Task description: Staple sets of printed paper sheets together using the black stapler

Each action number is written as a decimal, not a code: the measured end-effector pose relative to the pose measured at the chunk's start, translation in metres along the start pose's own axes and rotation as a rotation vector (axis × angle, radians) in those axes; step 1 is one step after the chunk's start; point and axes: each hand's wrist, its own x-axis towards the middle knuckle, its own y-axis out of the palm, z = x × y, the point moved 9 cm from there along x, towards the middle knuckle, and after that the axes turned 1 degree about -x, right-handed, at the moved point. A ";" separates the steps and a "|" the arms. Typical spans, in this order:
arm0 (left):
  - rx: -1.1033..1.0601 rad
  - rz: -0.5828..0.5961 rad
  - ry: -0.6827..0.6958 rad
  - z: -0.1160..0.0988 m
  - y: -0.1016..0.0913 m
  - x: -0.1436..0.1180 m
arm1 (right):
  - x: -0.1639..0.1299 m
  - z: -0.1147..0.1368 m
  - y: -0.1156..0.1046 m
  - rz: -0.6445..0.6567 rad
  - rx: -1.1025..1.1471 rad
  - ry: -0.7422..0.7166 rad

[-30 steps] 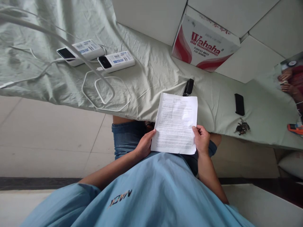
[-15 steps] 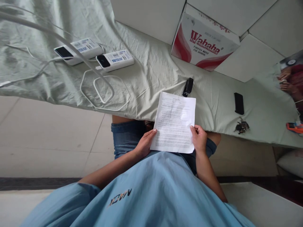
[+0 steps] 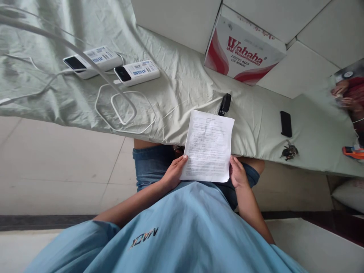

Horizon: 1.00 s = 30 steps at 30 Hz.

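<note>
A printed sheet of paper (image 3: 209, 148) is held in front of my lap, its upper part over the edge of the cloth-covered table. My left hand (image 3: 174, 172) pinches its lower left edge, thumb on the front and fingers behind. At the lower right edge, my right hand (image 3: 237, 172) has its fingers loosely stretched, with the thumb off the printed face. Whether any fingertips reach behind the paper is hidden. Just beyond the top edge lies a small black stapler (image 3: 225, 104), partly covered by the sheet.
Two white power banks (image 3: 142, 72) with a looped white cable (image 3: 125, 123) lie left on the pale green cloth (image 3: 176, 87). A Wahaba water carton (image 3: 244, 49) stands behind. Rightward are a black phone-like object (image 3: 286, 124), keys (image 3: 289, 151) and another person's hands (image 3: 341, 93).
My right thumb has come off the front of the paper, and that hand has loosened and shifted slightly down. The sheet's right edge has moved a little left. My left hand keeps its grip.
</note>
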 end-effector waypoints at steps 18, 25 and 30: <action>0.338 0.154 -0.042 0.000 0.008 -0.002 | -0.002 0.005 -0.001 0.015 0.069 0.057; 0.460 0.228 -0.032 -0.010 0.023 -0.005 | 0.077 0.070 -0.017 -0.041 0.043 -0.121; 0.430 0.240 -0.021 -0.017 0.037 0.000 | 0.143 0.078 -0.010 -0.064 0.020 -0.088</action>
